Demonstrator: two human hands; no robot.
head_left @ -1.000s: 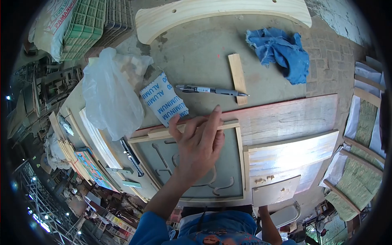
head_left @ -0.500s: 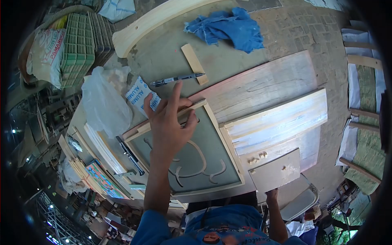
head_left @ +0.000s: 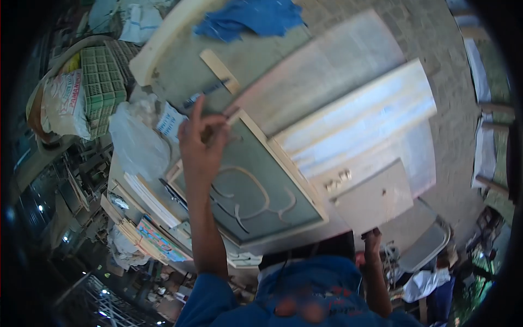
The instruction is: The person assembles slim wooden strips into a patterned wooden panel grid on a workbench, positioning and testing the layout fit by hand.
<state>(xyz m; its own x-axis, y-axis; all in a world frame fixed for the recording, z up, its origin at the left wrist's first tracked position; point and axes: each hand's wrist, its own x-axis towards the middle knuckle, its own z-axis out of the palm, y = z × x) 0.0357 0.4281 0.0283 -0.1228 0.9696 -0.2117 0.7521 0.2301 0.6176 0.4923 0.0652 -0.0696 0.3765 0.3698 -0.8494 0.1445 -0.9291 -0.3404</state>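
My left hand [head_left: 200,150] is over the upper left part of a wood-framed panel [head_left: 289,163]. Its thumb and one finger come together by the frame's top corner, another finger points up, and what they pinch is blurred. Curved pale strips [head_left: 261,191] lie inside the frame. Just beyond the raised finger is a pen [head_left: 204,94], near a short wooden strip [head_left: 219,71]. My right hand [head_left: 372,240], at the lower right, is closed on the near edge of a thin square board [head_left: 376,199]. Small wooden blocks [head_left: 339,181] sit beside that board.
Pale boards [head_left: 359,120] lie to the right of the frame. A blue cloth [head_left: 250,20] and a curved wooden piece [head_left: 158,41] are at the far side. Left are a plastic bag [head_left: 136,139], green crates [head_left: 101,90] and stacked strips [head_left: 150,199]. A chair [head_left: 427,245] stands lower right.
The view has turned and shifted, so the tabletop things appear further left and higher. My left hand's thumb and finger look closer together. My right hand stays at the thin board's edge.
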